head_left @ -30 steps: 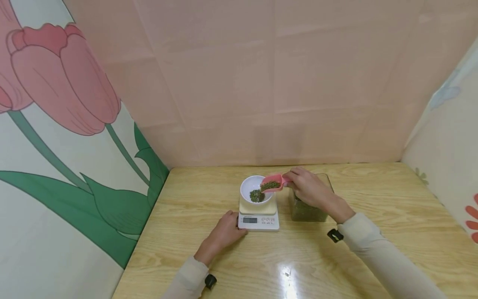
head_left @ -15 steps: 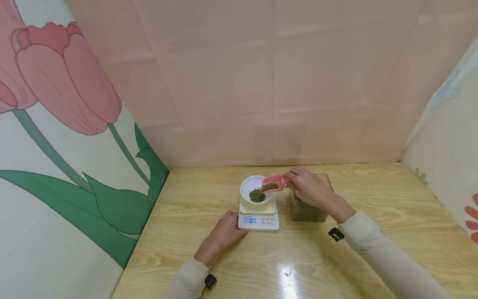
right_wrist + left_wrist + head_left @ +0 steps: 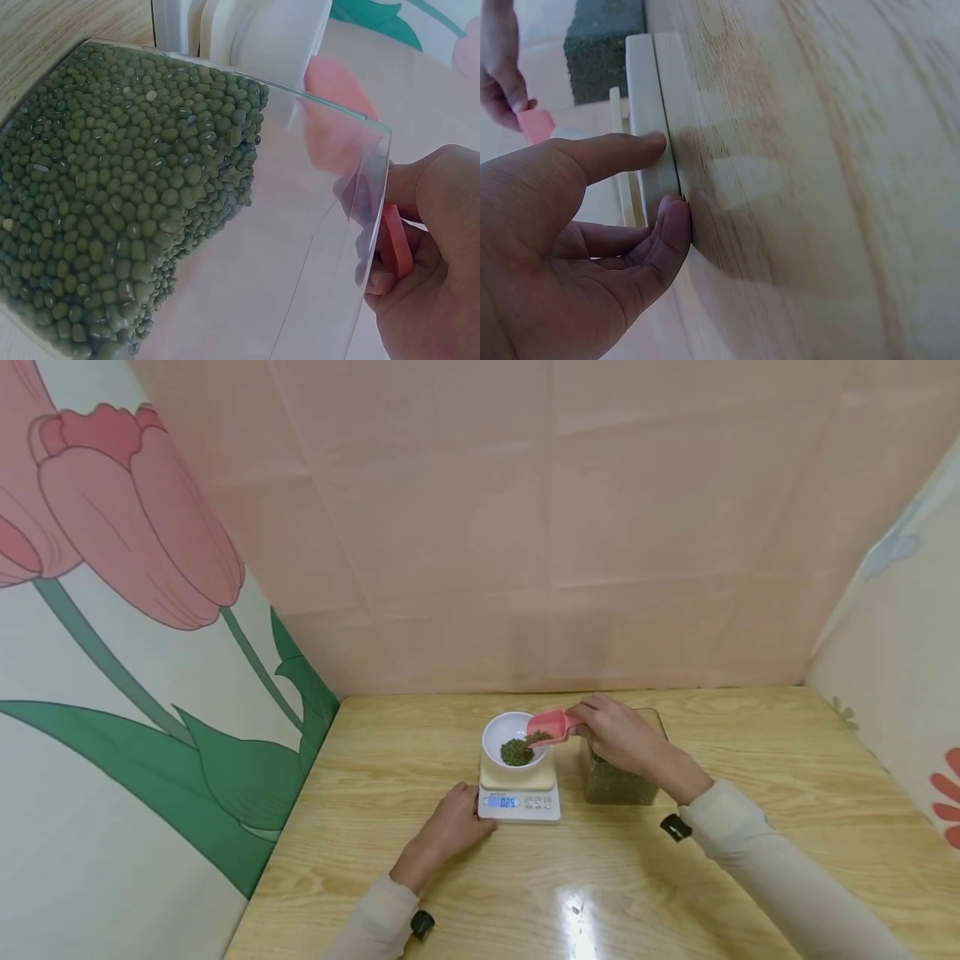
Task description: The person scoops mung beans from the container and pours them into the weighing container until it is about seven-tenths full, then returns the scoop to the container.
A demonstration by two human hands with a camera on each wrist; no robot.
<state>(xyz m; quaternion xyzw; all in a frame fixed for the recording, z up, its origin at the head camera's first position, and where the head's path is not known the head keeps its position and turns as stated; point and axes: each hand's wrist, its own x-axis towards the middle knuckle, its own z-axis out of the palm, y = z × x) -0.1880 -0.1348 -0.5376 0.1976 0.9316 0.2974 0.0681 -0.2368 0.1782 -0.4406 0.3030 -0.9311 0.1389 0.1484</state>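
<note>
My right hand [image 3: 618, 737] grips the handle of a pink scoop [image 3: 548, 724], tilted over a white bowl [image 3: 492, 735]. Green mung beans lie near the scoop's lip and run down onto a heap of beans [image 3: 515, 752] in the bowl. The bowl stands on the plate of a white kitchen scale [image 3: 520, 815], whose display [image 3: 503, 802] is lit blue with digits. My left hand [image 3: 452, 824] holds the scale's front left corner; in the left wrist view the thumb [image 3: 622, 154] lies along its front side and the other fingers curl at the edge.
Right of the scale stands a clear square container [image 3: 621, 791], partly under my right forearm. Many mung beans [image 3: 112, 187] show through its wall in the right wrist view. The wooden table [image 3: 360, 760] meets a pink backdrop behind and a tulip-painted panel at left.
Beans have slid out of the scoop, which holds fewer now, and the heap in the bowl has grown. The scale's display has lit up. Both hands stay nearly in place.
</note>
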